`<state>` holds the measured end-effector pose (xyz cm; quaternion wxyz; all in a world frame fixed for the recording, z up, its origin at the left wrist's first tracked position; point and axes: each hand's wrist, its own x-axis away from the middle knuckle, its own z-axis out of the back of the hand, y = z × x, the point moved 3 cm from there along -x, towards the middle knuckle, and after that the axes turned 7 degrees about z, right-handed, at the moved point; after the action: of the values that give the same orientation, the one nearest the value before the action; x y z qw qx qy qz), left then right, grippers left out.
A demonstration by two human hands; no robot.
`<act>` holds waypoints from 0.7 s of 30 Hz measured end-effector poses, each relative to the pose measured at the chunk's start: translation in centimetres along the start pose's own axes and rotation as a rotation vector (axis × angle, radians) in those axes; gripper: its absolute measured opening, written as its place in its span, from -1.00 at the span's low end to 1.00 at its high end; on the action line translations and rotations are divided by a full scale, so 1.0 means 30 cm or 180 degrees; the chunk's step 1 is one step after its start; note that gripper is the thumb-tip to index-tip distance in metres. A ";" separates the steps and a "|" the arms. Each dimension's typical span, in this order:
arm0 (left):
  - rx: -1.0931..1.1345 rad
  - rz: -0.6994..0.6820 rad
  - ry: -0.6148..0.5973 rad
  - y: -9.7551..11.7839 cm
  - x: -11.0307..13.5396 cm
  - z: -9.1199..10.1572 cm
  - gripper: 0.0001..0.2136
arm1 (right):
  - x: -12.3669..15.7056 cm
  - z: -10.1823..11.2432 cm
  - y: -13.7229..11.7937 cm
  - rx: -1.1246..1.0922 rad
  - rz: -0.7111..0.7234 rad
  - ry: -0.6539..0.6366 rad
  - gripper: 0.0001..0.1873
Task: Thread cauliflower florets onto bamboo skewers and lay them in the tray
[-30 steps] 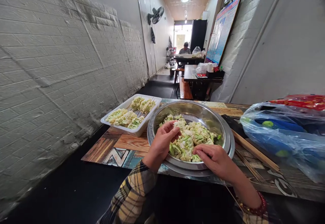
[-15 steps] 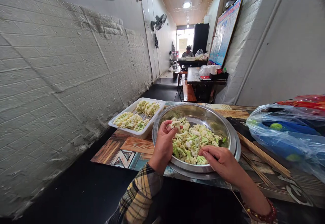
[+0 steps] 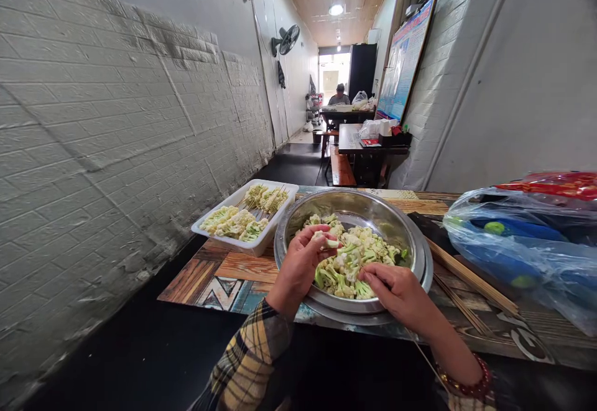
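A round steel bowl (image 3: 368, 203) holds several cauliflower florets (image 3: 361, 249) on the patterned table. My left hand (image 3: 298, 268) is over the bowl's near left rim, fingers pinched on one cauliflower floret (image 3: 326, 240). My right hand (image 3: 401, 296) rests at the near rim, fingers closed on a thin bamboo skewer (image 3: 422, 352) that trails back under my wrist. A white tray (image 3: 261, 243) with skewered cauliflower stands left of the bowl.
A bundle of bamboo skewers (image 3: 471, 280) lies right of the bowl. A blue plastic bag (image 3: 527, 249) fills the right side. A white brick wall (image 3: 116, 137) runs along the left. Further tables and a seated person (image 3: 339, 95) are down the corridor.
My left hand has turned the floret and drawn it slightly toward the right hand. The view has shifted a little; the right hand stays at the bowl's near rim.
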<state>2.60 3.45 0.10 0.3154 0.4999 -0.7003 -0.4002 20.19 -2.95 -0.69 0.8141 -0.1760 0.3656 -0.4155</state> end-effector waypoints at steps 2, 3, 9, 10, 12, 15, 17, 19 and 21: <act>-0.0120 0.0007 0.0002 0.000 0.001 -0.002 -0.75 | 0.000 0.006 -0.004 -0.0018 -0.0013 0.0054 -0.73; -0.0169 -0.0008 0.0028 0.000 0.001 -0.004 -0.75 | -0.001 0.008 -0.006 -0.0016 -0.0020 0.0060 -0.73; -0.0300 -0.0178 0.0292 0.000 -0.007 -0.011 -0.72 | 0.000 0.006 -0.009 0.0043 0.0107 -0.0082 -0.72; -0.0359 -0.0188 0.0313 0.000 -0.008 -0.011 -0.72 | 0.001 0.004 -0.010 0.0047 0.0146 -0.0124 -0.72; -0.0485 -0.0176 0.0349 -0.001 -0.008 -0.012 -0.72 | 0.004 0.002 -0.011 0.0044 0.0189 -0.0189 -0.72; -0.0604 -0.0088 0.0331 -0.002 -0.005 -0.015 -0.71 | 0.004 0.005 -0.014 -0.0010 0.0135 -0.0136 -0.73; -0.0602 -0.0097 0.0276 0.001 -0.001 -0.018 -0.71 | 0.002 0.007 -0.014 -0.0034 0.0071 -0.0077 -0.73; -0.0529 -0.0218 0.0267 0.008 0.003 -0.017 -0.72 | 0.000 0.008 -0.012 -0.0038 0.0032 -0.0054 -0.73; -0.0406 -0.0357 0.0277 0.015 0.007 -0.015 -0.74 | -0.001 0.007 -0.010 -0.0029 0.0014 -0.0031 -0.73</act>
<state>2.72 3.22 0.73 0.3538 0.5342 -0.6299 -0.4389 20.19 -3.11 -0.36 0.8159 -0.1809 0.3639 -0.4112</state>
